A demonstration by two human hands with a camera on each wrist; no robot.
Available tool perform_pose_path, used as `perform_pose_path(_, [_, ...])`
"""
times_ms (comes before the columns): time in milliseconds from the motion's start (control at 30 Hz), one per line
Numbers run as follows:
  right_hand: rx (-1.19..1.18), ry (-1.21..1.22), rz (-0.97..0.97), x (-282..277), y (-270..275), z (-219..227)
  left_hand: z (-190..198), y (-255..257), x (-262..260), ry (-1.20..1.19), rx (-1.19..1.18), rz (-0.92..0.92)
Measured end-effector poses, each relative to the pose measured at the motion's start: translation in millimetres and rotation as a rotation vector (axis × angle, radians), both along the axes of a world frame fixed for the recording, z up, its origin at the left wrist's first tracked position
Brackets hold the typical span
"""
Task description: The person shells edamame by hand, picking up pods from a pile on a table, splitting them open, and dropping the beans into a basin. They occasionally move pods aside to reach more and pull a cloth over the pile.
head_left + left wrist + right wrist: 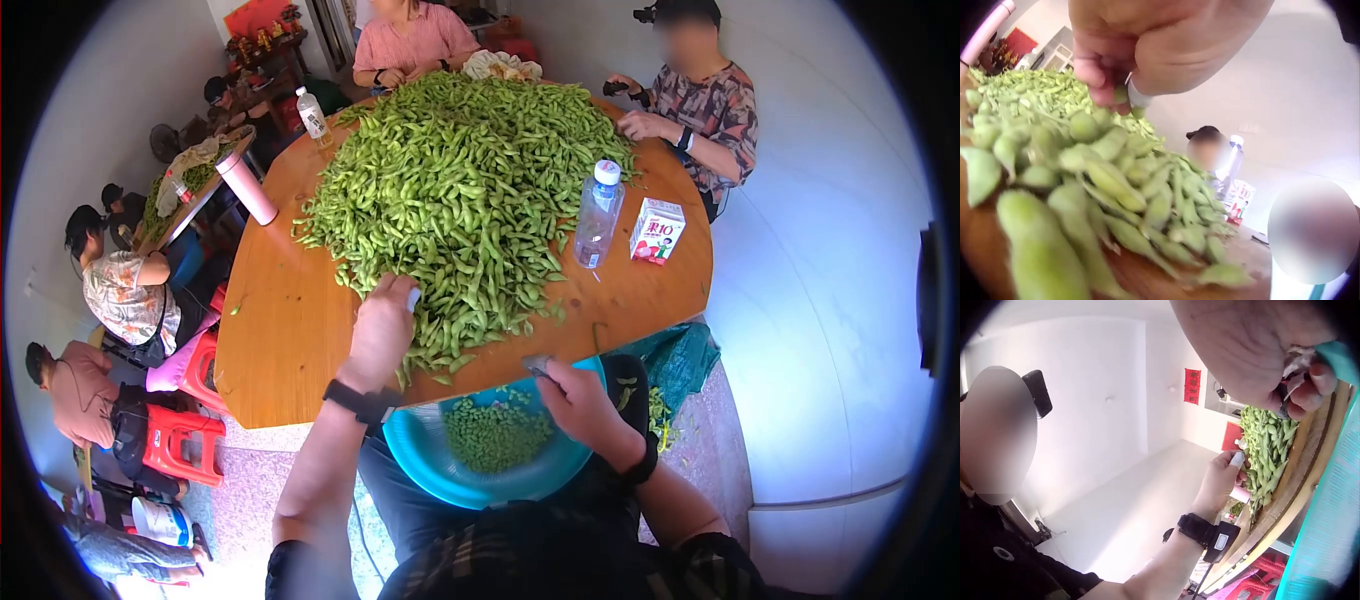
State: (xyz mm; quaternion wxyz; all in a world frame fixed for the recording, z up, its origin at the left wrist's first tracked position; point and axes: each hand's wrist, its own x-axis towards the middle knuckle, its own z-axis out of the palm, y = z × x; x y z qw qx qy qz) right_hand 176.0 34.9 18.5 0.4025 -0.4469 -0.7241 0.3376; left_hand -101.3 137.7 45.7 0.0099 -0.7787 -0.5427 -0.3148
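Note:
Over the near left edge of a large heap of green pods, the left hand reaches in with a white wrap on its thumb. Its fingers pinch a green pod, partly hidden by them. The right hand is above the right side of a turquoise basin, near the table edge. In the right wrist view its fingers are curled, with a ragged pale and dark wrapping at the thumb; no pod shows there. Shelled green beans lie in the basin.
A clear bottle and a drink carton stand right of the heap on the wooden table. A pink flask and another bottle stand left. Two people sit across; others are at the left, near red stools.

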Motion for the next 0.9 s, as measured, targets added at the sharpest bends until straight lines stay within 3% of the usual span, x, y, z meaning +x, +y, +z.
perform_pose_path(133, [0.037,0.067,-0.004,-3.7,2.1,-2.8,2.5,-2.4,1.5,-0.049,0.100,0.064])
perform_pose_path(300, [0.015,0.078,0.020,-8.7,3.7,10.1,16.7,-9.2,0.4,-0.021,0.052,0.148])
perform_pose_path(367, [-0.060,0.084,0.021,-10.6,4.9,19.3,21.1,-24.3,13.4,-0.074,0.070,0.080])
perform_pose_path(400, [-0.131,0.090,0.022,-12.3,5.7,23.7,21.4,-32.0,19.7,-0.119,0.097,-0.044])
perform_pose_path(467, [-0.215,0.197,0.027,-17.9,6.8,28.0,28.6,-59.9,43.2,-0.214,-0.076,-0.121])
perform_pose_path(600, [-0.430,0.411,0.097,-24.8,-0.6,34.2,8.7,-96.5,65.8,-0.272,-0.162,-0.181])
perform_pose_path(700, [-0.509,0.494,0.127,-24.8,-8.2,30.7,-6.0,-109.7,74.1,-0.560,-0.307,-0.210])
perform_pose_path(800, [-0.520,0.448,0.134,-23.3,-15.9,23.9,-17.4,-119.4,76.7,-0.366,-0.169,-0.162])
perform_pose_path(900, [-0.515,0.391,0.119,-19.8,-24.0,14.1,-25.5,-129.6,81.0,-0.382,-0.187,-0.158])
